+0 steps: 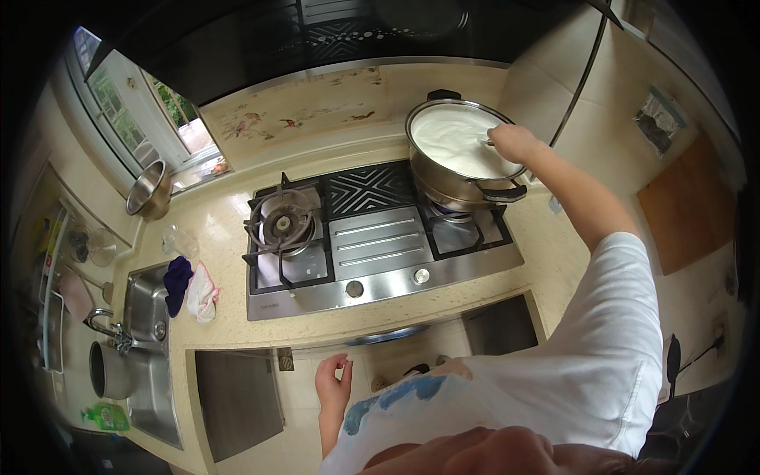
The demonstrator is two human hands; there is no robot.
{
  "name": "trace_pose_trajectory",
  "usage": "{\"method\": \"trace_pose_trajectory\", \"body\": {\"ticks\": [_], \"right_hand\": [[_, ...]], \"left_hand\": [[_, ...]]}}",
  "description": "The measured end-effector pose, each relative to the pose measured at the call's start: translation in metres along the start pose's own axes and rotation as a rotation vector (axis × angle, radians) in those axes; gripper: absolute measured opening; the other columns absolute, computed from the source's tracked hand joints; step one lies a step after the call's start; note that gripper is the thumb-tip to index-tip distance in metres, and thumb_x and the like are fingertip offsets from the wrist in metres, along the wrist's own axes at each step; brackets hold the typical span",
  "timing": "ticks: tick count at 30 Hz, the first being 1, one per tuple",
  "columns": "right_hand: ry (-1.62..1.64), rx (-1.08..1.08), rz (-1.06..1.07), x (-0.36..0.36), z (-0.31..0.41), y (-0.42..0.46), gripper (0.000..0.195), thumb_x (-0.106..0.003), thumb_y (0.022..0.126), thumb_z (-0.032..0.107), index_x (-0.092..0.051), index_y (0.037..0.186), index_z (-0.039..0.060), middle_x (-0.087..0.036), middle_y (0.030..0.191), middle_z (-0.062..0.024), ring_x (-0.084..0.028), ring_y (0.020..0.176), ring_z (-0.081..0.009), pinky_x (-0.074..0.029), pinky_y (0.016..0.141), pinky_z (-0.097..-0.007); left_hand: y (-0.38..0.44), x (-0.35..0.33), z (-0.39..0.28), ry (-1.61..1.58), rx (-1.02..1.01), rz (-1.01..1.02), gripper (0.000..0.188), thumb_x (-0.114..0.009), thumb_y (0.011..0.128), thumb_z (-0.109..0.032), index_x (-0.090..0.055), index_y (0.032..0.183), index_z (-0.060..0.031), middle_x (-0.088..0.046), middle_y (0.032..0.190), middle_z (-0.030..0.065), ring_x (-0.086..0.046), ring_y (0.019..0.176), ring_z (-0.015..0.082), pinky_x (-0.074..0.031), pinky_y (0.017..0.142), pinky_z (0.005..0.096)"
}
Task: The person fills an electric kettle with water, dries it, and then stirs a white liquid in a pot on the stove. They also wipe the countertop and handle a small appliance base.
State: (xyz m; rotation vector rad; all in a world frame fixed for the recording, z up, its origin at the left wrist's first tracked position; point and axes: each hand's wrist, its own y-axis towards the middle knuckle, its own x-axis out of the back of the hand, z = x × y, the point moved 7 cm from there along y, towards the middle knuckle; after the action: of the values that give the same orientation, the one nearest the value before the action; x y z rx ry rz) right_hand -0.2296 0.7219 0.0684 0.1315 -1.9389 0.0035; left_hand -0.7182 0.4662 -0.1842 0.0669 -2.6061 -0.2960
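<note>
A large stainless steel pot (439, 184) with black handles stands on the right burner of a gas stove (380, 237). White, foamy liquid (454, 139) fills it nearly to the rim. Over the pot's right side, my right hand (515, 143) grips the handle of a metal utensil (488, 142); its lower end is hidden in the liquid. My left hand (333, 377) hangs low in front of the counter, holding nothing, its fingers loosely bent and apart. A glimpse of blue flame or burner shows beneath the pot.
Left of the stove lie a purple cloth (177, 285), a white cloth (202, 292) and a clear plastic cup (180, 242). A steel bowl (148, 190) leans by the window. The sink (148, 392) has a faucet (110, 326) and a pot (110, 371). A range hood (249, 47) overhangs the stove.
</note>
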Motion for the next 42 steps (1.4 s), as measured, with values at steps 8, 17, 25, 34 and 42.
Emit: {"method": "trace_pose_trajectory", "body": {"ticks": [8,17,25,34,42], "right_hand": [[0.262,0.087,0.077,0.03,0.033,-0.006,0.015,-0.06,0.079,0.012,-0.063,0.089,0.0015,-0.064,0.092,-0.0194,-0.061,0.09,-0.036,-0.048,0.077,-0.0422],[0.342,0.024,0.372,0.074,0.022,-0.067,0.017,-0.064,0.079,0.013,-0.062,0.091,0.0022,-0.064,0.078,-0.0161,-0.063,0.079,-0.029,-0.048,0.068,-0.0372],[-0.052,-0.095,0.257,0.057,-0.002,-0.064,0.017,-0.058,0.076,0.001,-0.066,0.091,0.0012,-0.065,0.097,-0.0177,-0.062,0.095,-0.0339,-0.051,0.077,-0.0416],[0.138,-0.122,0.078,0.007,-0.014,0.008,0.018,-0.054,0.079,0.004,-0.064,0.094,-0.0008,-0.064,0.102,-0.0197,-0.061,0.097,-0.0358,-0.05,0.081,-0.0425],[0.273,0.09,0.13,0.042,0.046,-0.016,0.017,-0.06,0.078,0.013,-0.063,0.09,0.0004,-0.065,0.092,-0.0195,-0.062,0.091,-0.0341,-0.049,0.076,-0.0395]], "left_hand": [[-0.003,0.0,-0.007,0.013,-0.021,0.007,0.019,-0.071,0.076,-0.004,-0.065,0.093,-0.0049,-0.062,0.077,0.0087,-0.059,0.073,0.0241,-0.047,0.067,0.0343],[0.021,-0.022,-0.016,0.004,-0.136,0.059,0.017,-0.071,0.077,-0.005,-0.064,0.093,-0.0057,-0.062,0.078,0.0093,-0.059,0.073,0.0263,-0.047,0.066,0.0352],[0.032,-0.033,-0.024,-0.027,-0.151,0.093,0.018,-0.071,0.076,-0.004,-0.064,0.092,-0.0052,-0.062,0.079,0.009,-0.059,0.075,0.0258,-0.047,0.067,0.0345],[0.005,-0.007,-0.012,-0.004,-0.002,0.01,0.019,-0.07,0.076,-0.003,-0.064,0.094,-0.0045,-0.062,0.078,0.0087,-0.059,0.074,0.0237,-0.047,0.068,0.0336],[-0.005,-0.001,-0.01,0.01,0.009,-0.029,0.018,-0.07,0.076,-0.003,-0.064,0.093,-0.0048,-0.062,0.078,0.0086,-0.058,0.073,0.0239,-0.047,0.067,0.0337]]}}
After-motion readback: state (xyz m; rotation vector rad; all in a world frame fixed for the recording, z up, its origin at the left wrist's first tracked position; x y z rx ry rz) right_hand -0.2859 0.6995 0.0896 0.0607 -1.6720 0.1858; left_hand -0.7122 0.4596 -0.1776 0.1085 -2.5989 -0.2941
